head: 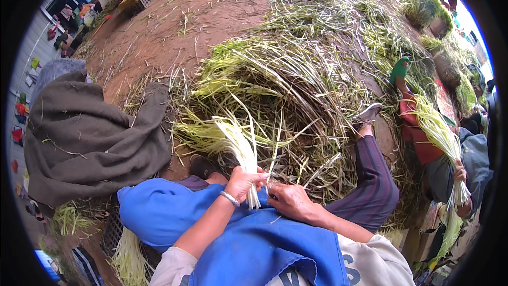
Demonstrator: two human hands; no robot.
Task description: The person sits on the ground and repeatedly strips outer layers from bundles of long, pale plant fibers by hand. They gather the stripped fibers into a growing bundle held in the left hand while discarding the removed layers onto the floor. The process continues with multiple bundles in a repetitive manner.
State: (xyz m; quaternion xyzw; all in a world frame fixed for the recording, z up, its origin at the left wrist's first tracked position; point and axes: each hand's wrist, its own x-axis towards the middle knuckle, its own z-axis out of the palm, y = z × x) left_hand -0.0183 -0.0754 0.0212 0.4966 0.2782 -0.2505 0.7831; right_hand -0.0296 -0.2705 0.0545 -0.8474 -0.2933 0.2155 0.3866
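My left hand [240, 182], with a bracelet at the wrist, is closed around a bunch of blanched chives [242, 145]. Their white ends point down toward my lap, and the yellow leaves fan out away from me. Close beside it, my right hand [291, 200] has its fingertips pinched at the lower end of a single chive stalk [276, 151]; the exact grip is partly hidden. A blue apron [254, 242] covers my lap beneath both hands. Ahead lies a heap of long yellow-green chives [278, 75] with brownish dry stalks.
Dark brown cloth [95, 139] is draped at the left. Near it are a plastic crate [113, 228] and more pale chives [129, 260]. At right, a co-worker's hand [459, 171] holds another bunch [436, 127]. Trimmed leaves [313, 8] litter the reddish floor [158, 43].
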